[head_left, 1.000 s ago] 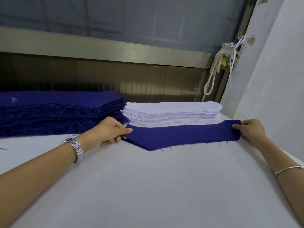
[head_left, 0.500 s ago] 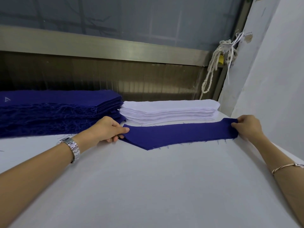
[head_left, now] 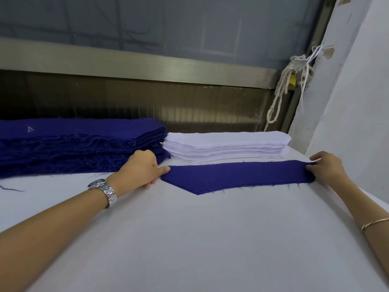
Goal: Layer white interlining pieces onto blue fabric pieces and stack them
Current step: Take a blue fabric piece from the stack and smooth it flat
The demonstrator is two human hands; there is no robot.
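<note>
Both hands are on one long dark blue fabric strip with a pointed near edge. It lies flat on the white tabletop directly in front of the low stack of white interlining pieces, very close to it. The left hand pinches the strip's left tip, thumb on top, and the right hand grips the bunched right end. The strip's long axis runs side to side, parallel to that white stack, so I judge the next white piece needs only a short pull forward. Each hand sits just in front of one stack end, neither clearly nearer. The tall frayed pile of dark blue fabric pieces sits right beside the stack's left end.
</note>
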